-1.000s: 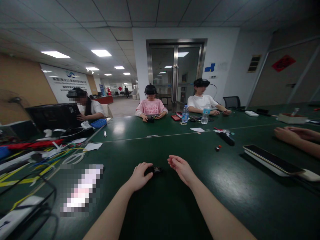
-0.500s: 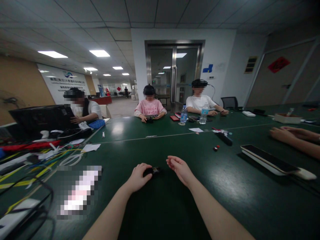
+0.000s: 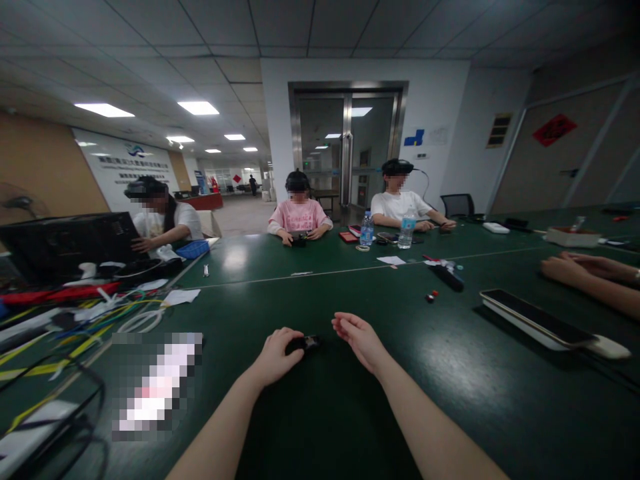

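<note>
differences from the first earlier frame, left to right: black case (image 3: 70,250), shifted further left, beside a person in white (image 3: 183,223); left hand (image 3: 279,355) and right hand (image 3: 361,339), held in nearly the same pose. small black object (image 3: 310,343): it lay low at the table, its left end between the curled thumb and fingers of the left hand, which were closed about it, its right end protruding toward the right hand. right hand: fingers loosely bent and parted from the thumb, holding nothing, apart from the object. surface, left to right: dark green table (image 3: 320,293), bearing tangled cables (image 3: 143,320), a pixelated bright item (image 3: 163,383), a blue basket (image 3: 193,249), two water bottles (image 3: 367,230), a white paper (image 3: 391,261), a phone (image 3: 537,315) atop a white block, another person's hands (image 3: 575,265) and a shallow box (image 3: 573,237). room, left to right: wall sign (image 3: 133,167), person in pink (image 3: 300,215), glass double doors (image 3: 347,147), second person in white (image 3: 400,205), red diamond hanging (image 3: 555,130).
</note>
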### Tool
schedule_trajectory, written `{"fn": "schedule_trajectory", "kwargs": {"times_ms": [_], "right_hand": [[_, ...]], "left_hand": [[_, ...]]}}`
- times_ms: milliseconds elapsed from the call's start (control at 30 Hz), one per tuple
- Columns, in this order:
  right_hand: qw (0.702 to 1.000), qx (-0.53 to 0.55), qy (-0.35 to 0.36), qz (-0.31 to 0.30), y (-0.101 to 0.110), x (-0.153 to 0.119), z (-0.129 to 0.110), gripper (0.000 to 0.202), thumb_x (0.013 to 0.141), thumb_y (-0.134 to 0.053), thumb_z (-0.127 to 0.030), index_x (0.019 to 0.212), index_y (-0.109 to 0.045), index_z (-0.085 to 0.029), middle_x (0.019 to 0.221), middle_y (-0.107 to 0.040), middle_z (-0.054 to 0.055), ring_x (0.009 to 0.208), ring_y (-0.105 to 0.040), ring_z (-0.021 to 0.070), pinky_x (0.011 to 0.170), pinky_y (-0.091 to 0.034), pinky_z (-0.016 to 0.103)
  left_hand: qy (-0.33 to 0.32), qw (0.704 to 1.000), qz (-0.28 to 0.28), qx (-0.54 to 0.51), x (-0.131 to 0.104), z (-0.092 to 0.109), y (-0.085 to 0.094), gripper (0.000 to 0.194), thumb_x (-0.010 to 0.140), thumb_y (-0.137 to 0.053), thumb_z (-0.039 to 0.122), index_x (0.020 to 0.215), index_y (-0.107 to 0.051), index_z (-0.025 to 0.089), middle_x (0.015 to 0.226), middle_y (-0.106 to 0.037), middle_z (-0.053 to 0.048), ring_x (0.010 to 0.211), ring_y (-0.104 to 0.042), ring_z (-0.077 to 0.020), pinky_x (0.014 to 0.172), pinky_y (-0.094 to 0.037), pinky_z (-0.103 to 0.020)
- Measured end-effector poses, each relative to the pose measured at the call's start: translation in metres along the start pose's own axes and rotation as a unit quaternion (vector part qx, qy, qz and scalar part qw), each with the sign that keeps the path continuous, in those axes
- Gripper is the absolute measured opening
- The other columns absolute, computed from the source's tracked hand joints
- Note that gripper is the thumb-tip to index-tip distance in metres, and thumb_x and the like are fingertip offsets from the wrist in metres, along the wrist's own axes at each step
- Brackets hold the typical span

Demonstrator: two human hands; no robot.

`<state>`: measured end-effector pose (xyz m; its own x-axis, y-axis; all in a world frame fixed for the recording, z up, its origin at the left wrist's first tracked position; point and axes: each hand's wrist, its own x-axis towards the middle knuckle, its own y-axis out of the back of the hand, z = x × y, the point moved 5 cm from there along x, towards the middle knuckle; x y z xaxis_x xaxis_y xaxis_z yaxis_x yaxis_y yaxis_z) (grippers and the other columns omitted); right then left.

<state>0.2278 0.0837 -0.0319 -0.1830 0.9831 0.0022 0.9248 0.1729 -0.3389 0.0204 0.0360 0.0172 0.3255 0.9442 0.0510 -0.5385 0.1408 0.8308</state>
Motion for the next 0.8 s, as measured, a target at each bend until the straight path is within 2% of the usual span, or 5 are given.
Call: {"fn": "schedule_trajectory", "kwargs": {"times_ms": [233, 400, 800], "right_hand": [[1.000, -0.002, -0.009, 0.000, -0.0016, -0.0031, -0.0037, 0.028, 0.076, -0.060, -0.033, 0.102, -0.063, -0.021, 0.104, -0.064, 0.006, 0.100, -0.058, 0.0211, 0.090, -0.043, 0.038], [1.000, 0.010, -0.014, 0.013, -0.0045, -0.0054, -0.0070, 0.027, 0.075, -0.063, -0.032, 0.099, -0.064, -0.020, 0.101, -0.065, 0.007, 0.099, -0.058, 0.0212, 0.090, -0.042, 0.037], [1.000, 0.017, -0.014, 0.006, -0.0026, -0.0033, -0.0041, 0.026, 0.076, -0.062, -0.030, 0.100, -0.065, -0.020, 0.102, -0.065, 0.007, 0.098, -0.058, 0.0209, 0.090, -0.042, 0.037]], "left_hand": [[0.005, 1.000, 0.001, -0.003, 0.0002, -0.0023, -0.0011, 0.036, 0.083, -0.049, 0.042, 0.115, -0.055, 0.028, 0.115, -0.055, -0.002, 0.108, -0.047, -0.0235, 0.094, -0.035, -0.037], [-0.019, 1.000, 0.014, 0.015, 0.0018, -0.0034, -0.0029, 0.038, 0.083, -0.049, 0.039, 0.118, -0.054, 0.025, 0.112, -0.056, -0.004, 0.106, -0.048, -0.0231, 0.094, -0.035, -0.036], [-0.021, 1.000, 0.011, 0.015, 0.0019, -0.0043, -0.0029, 0.033, 0.082, -0.050, 0.039, 0.111, -0.057, 0.026, 0.112, -0.056, -0.003, 0.105, -0.048, -0.0233, 0.093, -0.035, -0.037]]}}
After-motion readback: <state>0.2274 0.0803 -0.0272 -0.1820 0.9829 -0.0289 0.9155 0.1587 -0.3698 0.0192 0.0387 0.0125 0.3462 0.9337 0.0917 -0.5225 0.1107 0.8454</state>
